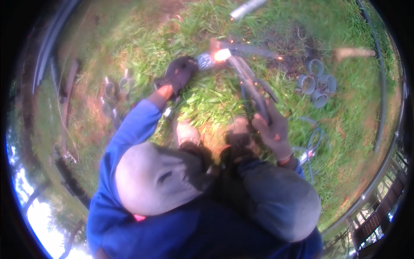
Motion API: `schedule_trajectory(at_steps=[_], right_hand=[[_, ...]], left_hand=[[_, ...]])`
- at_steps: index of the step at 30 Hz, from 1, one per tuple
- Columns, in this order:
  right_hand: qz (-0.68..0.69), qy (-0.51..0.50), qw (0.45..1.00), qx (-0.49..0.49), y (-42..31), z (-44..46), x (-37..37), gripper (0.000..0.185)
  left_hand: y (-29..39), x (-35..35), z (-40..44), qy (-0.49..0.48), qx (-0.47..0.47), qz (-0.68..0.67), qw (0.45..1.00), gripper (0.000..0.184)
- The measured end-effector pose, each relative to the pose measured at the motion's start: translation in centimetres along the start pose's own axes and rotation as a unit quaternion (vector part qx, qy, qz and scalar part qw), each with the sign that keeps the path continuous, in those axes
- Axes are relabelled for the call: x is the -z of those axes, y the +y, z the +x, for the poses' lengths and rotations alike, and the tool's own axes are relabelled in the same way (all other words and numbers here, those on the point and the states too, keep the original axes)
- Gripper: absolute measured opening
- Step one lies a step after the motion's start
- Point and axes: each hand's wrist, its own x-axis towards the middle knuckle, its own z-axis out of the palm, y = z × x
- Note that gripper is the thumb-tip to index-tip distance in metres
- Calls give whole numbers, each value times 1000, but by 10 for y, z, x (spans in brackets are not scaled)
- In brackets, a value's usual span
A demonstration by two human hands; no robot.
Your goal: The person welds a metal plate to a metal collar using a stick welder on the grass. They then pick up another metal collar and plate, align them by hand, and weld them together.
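Left hand (181, 71), in a dark glove: fingers closed on the near end of a grey metal piece (205, 61), held above the grass (211, 93). Its far end meets a white-hot glow (223, 55); small orange sparks around it. Right hand (274, 129): closed around a long dark tool (253, 88), its tip at the glow. A thin dark bar (254, 51) extends rightward from beside the glow. Nearby on grass: cluster of short pipe rings (308, 84) right; similar loose rings (110, 90) left; pale tube (248, 8) beyond; looped hose (316, 137) near the right wrist. Finer detail of the tool: blurred.
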Motion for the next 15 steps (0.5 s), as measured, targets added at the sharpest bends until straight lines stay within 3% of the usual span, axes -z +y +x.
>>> schedule_trajectory(at_steps=[4,15], right_hand=[[16,12,999,33,-1,0,-1,66],[15,-33,999,-15,-7,4,2,62]], left_hand=[[-7,-2,4,6,8,-18,1000,33],[-14,-1,9,-7,16,-11,1000,35]])
